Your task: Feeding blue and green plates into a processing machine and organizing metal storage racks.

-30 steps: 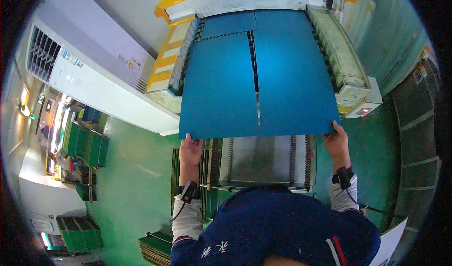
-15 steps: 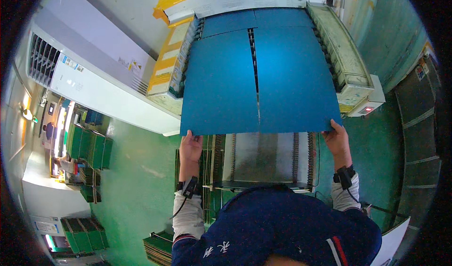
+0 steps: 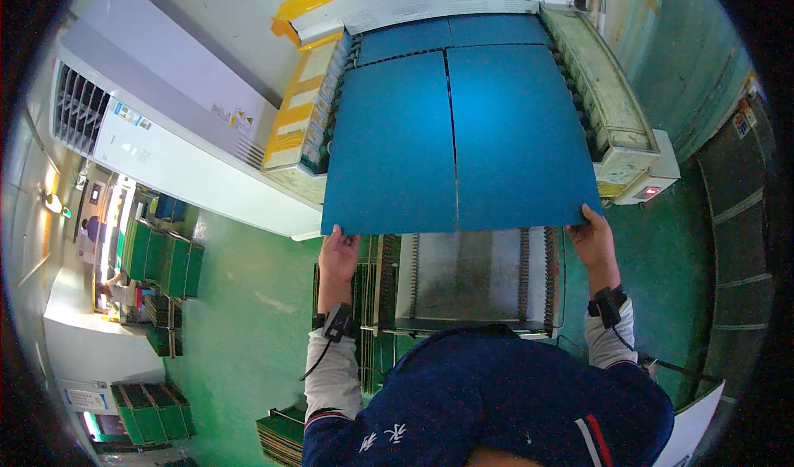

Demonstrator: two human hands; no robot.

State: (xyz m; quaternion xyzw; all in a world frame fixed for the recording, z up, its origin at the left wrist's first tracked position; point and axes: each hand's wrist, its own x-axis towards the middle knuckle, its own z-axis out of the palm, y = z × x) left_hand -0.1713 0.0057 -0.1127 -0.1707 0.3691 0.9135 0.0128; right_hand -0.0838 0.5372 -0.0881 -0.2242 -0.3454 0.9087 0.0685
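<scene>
Now pinching the near-left corner of a flat, matte blue rectangular panel (image 3: 389,144) with the bare left hand (image 3: 337,258), and the near-right corner of a matching blue panel (image 3: 525,144) with the bare right hand (image 3: 592,239), both thumbs on top. Resting both on a dark roller bed (image 3: 585,124), near ends jutting past its near edge. Over the last second, narrowed the gap between them to a thin slit, so probably almost lined up side by side. Can make out small blue-and-white stickers (image 3: 128,114) and yellow warning triangles (image 3: 241,118) on a long white metal cabinet (image 3: 215,187), and white lettering on the navy fabric jacket (image 3: 513,384); cannot read the fine print on the white guard board (image 3: 463,0) across the bed's far edge.
</scene>
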